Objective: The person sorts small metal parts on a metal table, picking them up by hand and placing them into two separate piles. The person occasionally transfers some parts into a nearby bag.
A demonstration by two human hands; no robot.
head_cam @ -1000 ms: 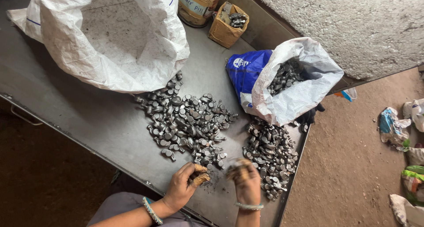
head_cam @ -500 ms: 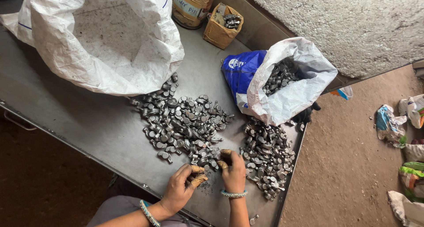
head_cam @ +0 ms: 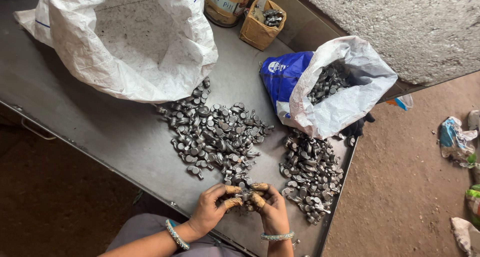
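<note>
My left hand [head_cam: 212, 207] and my right hand [head_cam: 270, 208] meet at the near edge of a grey metal table [head_cam: 100, 132]. Both have tape-wrapped fingertips pinched on small dark metal parts [head_cam: 245, 196] held between them. Just beyond my hands lies a big loose pile of the same metal parts [head_cam: 215, 132]. A second pile [head_cam: 310, 169] spreads to the right of my right hand, below a blue-and-white sack [head_cam: 345, 92] that holds more of them.
A large open white sack [head_cam: 125, 37] lies at the back left. A small cardboard box [head_cam: 262, 22] with metal pieces and a round tin [head_cam: 225, 4] stand at the back. A dirt floor [head_cam: 415, 187] with scattered litter lies to the right.
My right hand has moved left from the right-hand pile to join the left hand. Both hands now pinch parts together at the table's near edge.
</note>
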